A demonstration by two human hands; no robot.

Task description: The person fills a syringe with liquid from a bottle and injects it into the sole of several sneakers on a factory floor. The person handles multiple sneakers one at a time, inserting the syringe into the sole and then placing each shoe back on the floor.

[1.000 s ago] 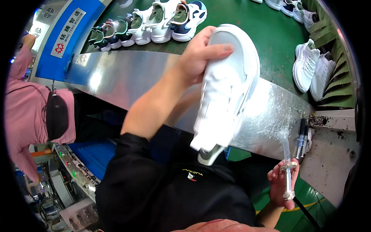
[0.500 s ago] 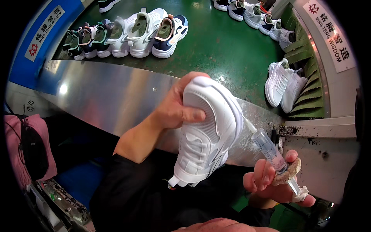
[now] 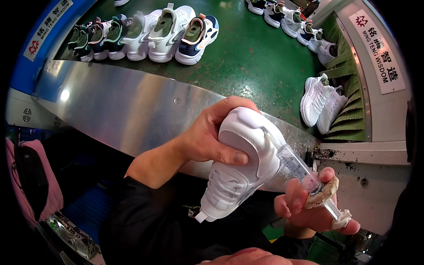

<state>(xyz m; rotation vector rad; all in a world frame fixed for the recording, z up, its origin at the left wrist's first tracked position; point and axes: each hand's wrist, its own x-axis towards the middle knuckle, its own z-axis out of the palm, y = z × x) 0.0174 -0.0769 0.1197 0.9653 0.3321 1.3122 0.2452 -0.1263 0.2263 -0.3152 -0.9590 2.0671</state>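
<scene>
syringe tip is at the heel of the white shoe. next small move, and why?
Probably press the plunger gently. The left hand grips the shoe heel-up, and the right hand holds the syringe with its tip against the heel, thumb near the plunger end.

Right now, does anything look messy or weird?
Yes. The syringe in the right hand has a crusty lump stuck near its plunger end, and dark crumbs speckle the grey ledge nearby.
</scene>
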